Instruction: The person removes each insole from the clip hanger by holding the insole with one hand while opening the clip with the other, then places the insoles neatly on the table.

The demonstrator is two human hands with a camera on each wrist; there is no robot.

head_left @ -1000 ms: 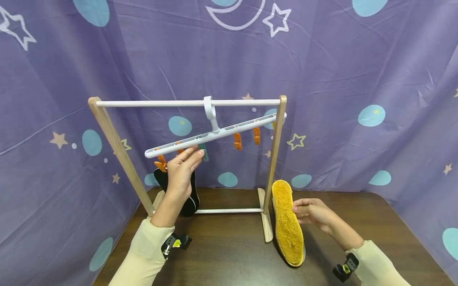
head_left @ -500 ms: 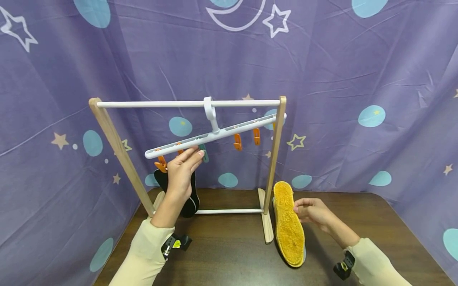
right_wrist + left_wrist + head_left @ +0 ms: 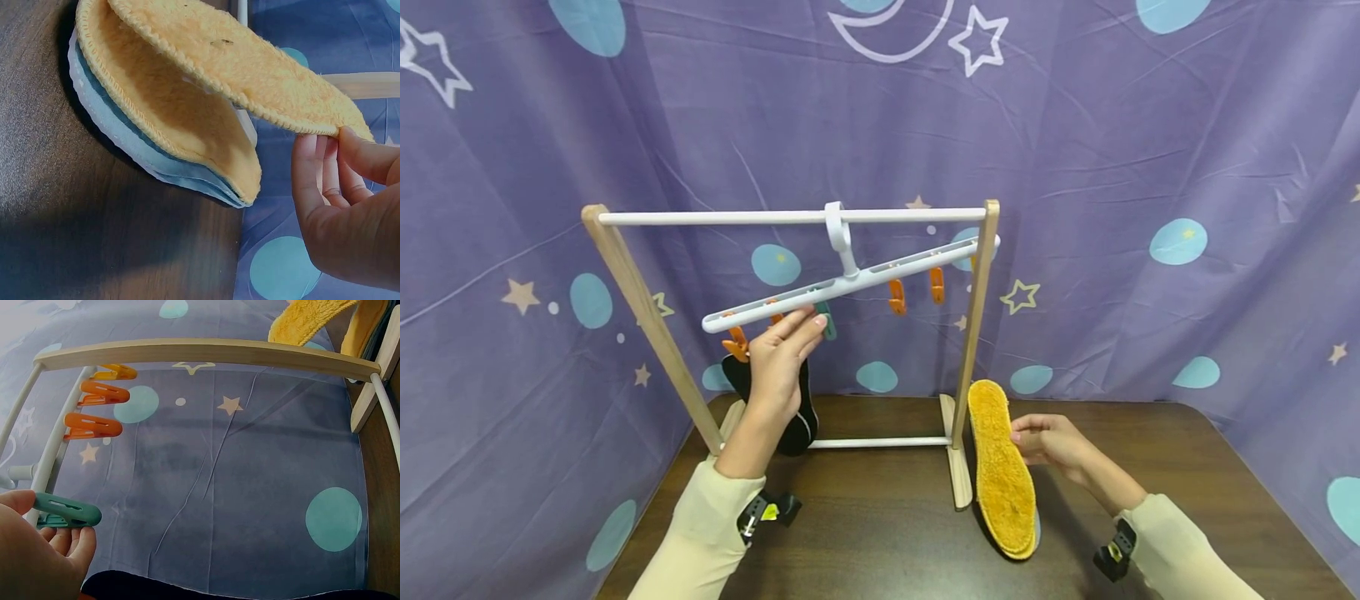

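My left hand (image 3: 777, 367) pinches a green clothes peg (image 3: 69, 511) under the white hanger (image 3: 865, 279), thumb on one arm and fingers on the other. The hanger hooks over the rack's top rod and slants, its left end lower. A black insole (image 3: 797, 429) hangs at the left, partly behind my left wrist. Thumb and fingertips of my right hand (image 3: 1052, 446) pinch the edge of a fuzzy yellow insole (image 3: 1002, 467). In the right wrist view it is raised at an angle over another yellow insole (image 3: 181, 119), which lies on blue-grey insoles (image 3: 125, 134) on the table.
The wooden rack (image 3: 973, 333) stands on a dark table (image 3: 880, 533), its right foot (image 3: 958, 475) beside the insoles. Several orange pegs, such as this orange peg (image 3: 897, 297), hang from the hanger. A purple patterned curtain (image 3: 1112, 208) rises behind the table.
The yellow insole in my right hand has shifted slightly right, then back left. My left hand keeps its place on the green peg.
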